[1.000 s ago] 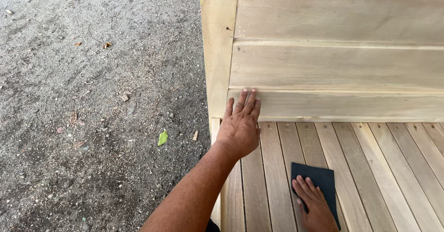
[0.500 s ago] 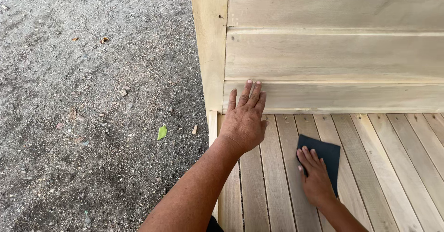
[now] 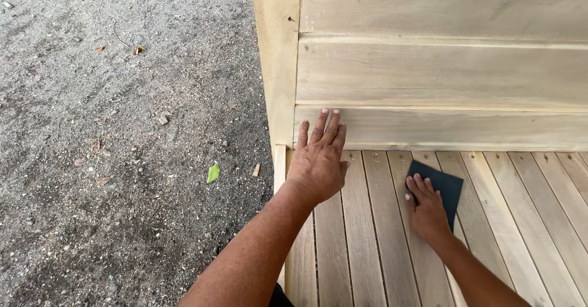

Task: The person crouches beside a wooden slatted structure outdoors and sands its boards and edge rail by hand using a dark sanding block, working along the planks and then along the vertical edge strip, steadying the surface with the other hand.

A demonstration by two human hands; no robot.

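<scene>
Left hand (image 3: 316, 163): flat, fingers spread, braced where slats meet backboard (image 3: 441, 126), gripping nothing, barely shifted.
Right hand (image 3: 427, 208): pressing dark sanding sheet (image 3: 442, 187) flat; slid further up the slatted seat (image 3: 367, 221).
Meaning: sanding stroke advancing toward the backboard.

I see the slatted seat (image 3: 539, 221) lying bare to the right of the dark sanding sheet (image 3: 444, 187), free room for a hand. Behind the sheet the plank backrest (image 3: 441, 74) walls off travel. Left of it, my left hand (image 3: 317, 163) blocks the corner.
</scene>
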